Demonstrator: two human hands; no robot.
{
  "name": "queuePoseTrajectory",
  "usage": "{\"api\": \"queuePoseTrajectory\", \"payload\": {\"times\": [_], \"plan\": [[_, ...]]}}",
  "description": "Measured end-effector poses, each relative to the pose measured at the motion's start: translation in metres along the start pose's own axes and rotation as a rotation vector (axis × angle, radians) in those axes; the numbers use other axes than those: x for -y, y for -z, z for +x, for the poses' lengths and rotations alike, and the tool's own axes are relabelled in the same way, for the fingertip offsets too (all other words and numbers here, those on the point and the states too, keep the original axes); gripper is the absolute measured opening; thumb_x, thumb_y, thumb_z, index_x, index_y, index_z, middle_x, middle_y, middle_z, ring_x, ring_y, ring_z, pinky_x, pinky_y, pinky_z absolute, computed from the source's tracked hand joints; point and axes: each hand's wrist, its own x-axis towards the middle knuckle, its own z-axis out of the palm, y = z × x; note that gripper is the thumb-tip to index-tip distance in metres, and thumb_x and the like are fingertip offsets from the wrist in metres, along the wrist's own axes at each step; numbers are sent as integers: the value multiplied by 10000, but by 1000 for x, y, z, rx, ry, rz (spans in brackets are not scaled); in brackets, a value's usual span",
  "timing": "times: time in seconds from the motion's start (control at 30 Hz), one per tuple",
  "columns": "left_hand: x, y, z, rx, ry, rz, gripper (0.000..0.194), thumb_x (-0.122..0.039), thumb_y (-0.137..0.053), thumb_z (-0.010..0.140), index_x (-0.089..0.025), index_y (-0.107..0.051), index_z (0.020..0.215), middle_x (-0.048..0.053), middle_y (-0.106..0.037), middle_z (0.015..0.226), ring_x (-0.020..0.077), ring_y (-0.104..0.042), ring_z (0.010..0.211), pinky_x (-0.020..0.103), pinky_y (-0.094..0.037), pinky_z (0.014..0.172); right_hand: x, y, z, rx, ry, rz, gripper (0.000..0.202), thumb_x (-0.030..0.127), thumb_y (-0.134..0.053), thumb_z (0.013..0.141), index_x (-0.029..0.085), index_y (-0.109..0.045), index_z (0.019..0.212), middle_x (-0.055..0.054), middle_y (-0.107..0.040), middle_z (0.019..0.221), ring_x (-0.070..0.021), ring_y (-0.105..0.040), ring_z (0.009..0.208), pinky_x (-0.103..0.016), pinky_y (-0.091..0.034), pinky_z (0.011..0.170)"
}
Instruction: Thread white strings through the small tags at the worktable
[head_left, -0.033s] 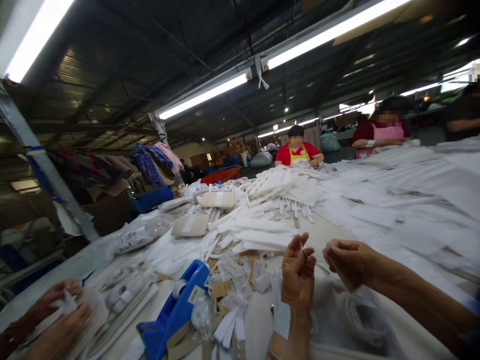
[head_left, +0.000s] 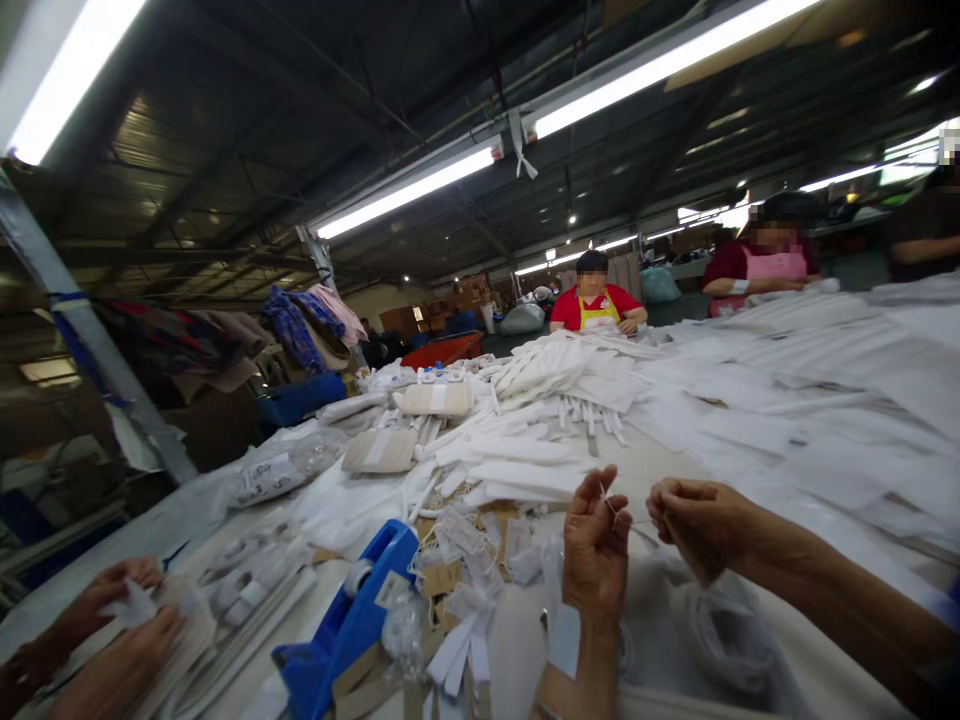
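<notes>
My left hand (head_left: 596, 560) is raised over the table with its fingers pinched on a thin white string (head_left: 609, 503). My right hand (head_left: 694, 525) is close beside it on the right, fingers closed on the same string's other end. A white tag (head_left: 562, 635) lies just below my left wrist. A heap of small paper tags with strings (head_left: 469, 555) is spread on the table to the left of my left hand.
A blue tape dispenser (head_left: 352, 620) stands at lower left. A co-worker's hands (head_left: 112, 630) handle white pieces at the far left. Piles of white fabric (head_left: 562, 380) cover the table (head_left: 652, 455). A clear plastic bag (head_left: 720, 630) lies under my right arm. Two people (head_left: 596, 300) sit across.
</notes>
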Motion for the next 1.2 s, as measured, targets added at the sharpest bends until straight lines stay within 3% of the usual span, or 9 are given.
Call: {"api": "queuePoseTrajectory", "payload": {"times": [0.2, 0.33, 0.57, 0.63, 0.73, 0.83, 0.93, 1.07, 1.2], "plan": [[1, 0, 1, 16, -3, -1, 344, -68, -606, 793, -179, -664, 1114, 103, -561, 1343, 79, -650, 886, 209, -506, 858, 2, 7, 1, -125, 48, -61, 284, 404, -787, 670, 171, -658, 767, -19, -660, 694, -148, -612, 630, -280, -487, 654], [1, -2, 1, 16, -1, 60, 352, -104, -637, 772, -190, -667, 1112, 93, -555, 1351, 94, -646, 877, 281, -487, 930, 10, 7, 2, -152, 17, -72, 288, 400, -802, 639, 165, -642, 687, -7, -621, 593, -120, -563, 548, -246, -461, 564], [6, -3, 7, -31, -22, 279, 333, -194, -684, 742, -183, -654, 1073, 75, -620, 1236, 130, -649, 884, 333, -455, 962, 36, 7, 3, -306, 54, -330, 275, 373, -720, 661, 139, -675, 799, 0, -573, 553, -100, -485, 472, -243, -403, 483], [11, -2, 8, -59, -89, 456, 271, -223, -648, 772, -172, -641, 1038, 74, -652, 1134, 157, -652, 881, 342, -470, 917, 46, 10, 5, -371, 76, -415, 290, 401, -668, 698, 138, -673, 819, 5, -554, 547, -95, -459, 462, -242, -386, 478], [18, -2, 3, -137, -253, 969, 123, -173, -536, 819, -179, -627, 902, 52, -662, 924, 167, -634, 796, 319, -468, 812, 58, 17, 11, -477, 125, -594, 314, 427, -609, 747, 146, -679, 867, -9, -590, 616, -92, -458, 490, -233, -350, 480], [25, -3, -8, -219, -335, 1544, 223, -56, -434, 794, -192, -612, 789, 72, -644, 821, 216, -596, 830, 357, -417, 833, 57, 27, 24, -530, 143, -826, 240, 381, -604, 747, 163, -698, 789, -16, -613, 614, -108, -484, 533, -232, -318, 493], [32, 1, -14, -304, -239, 1813, 284, -8, -424, 749, -193, -639, 755, 114, -654, 807, 272, -582, 925, 407, -362, 912, 38, 35, 46, -468, 71, -1044, 117, 257, -638, 680, 176, -685, 610, -10, -591, 514, -122, -498, 526, -238, -316, 512], [35, 8, -14, -318, -145, 1809, 304, -7, -449, 727, -182, -691, 787, 154, -673, 865, 315, -577, 998, 421, -337, 947, -2, 38, 74, -268, -119, -1213, 108, 113, -624, 548, 168, -634, 455, 1, -520, 379, -138, -512, 456, -251, -366, 516], [33, 10, -12, -293, -153, 1781, 313, -21, -426, 763, -178, -695, 800, 150, -683, 873, 299, -607, 905, 386, -380, 839, -31, 38, 89, 2, -275, -1212, 110, 98, -564, 514, 151, -645, 462, 26, -469, 343, -116, -449, 386, -236, -358, 447]]}}
